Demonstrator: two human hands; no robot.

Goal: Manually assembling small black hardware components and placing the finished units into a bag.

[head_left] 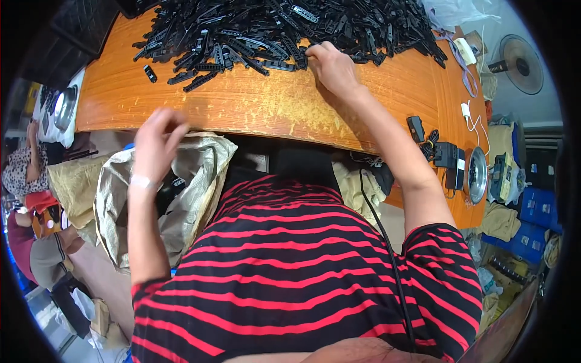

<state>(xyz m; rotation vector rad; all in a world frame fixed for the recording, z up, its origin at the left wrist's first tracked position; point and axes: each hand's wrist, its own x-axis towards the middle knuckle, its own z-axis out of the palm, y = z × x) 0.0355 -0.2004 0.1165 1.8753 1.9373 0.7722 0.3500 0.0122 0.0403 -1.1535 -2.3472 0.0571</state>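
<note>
A large heap of long, narrow black plastic parts (pixel 254 45) covers the far side of the wooden table. At the heap's near edge my right hand (pixel 334 68) is closed, its fingertips pinching one of these slotted parts. My left hand (pixel 158 140) hangs above an open woven sack (pixel 209 163) at the table's front edge. Its thumb and fingers are apart, slightly blurred, with nothing visible between them. Dark items lie inside the sack, partly hidden by my left forearm. A single small black part (pixel 150 74) lies apart from the heap on the left.
Black power adapters (pixel 448 155) with cables and a round metal dish (pixel 477 175) sit at the table's right. A fan (pixel 517 65) stands beyond. Black crates (pixel 75 27) are at the far left. Another person (pixel 27 160) is at the left. A black cord (pixel 393 260) runs down my front.
</note>
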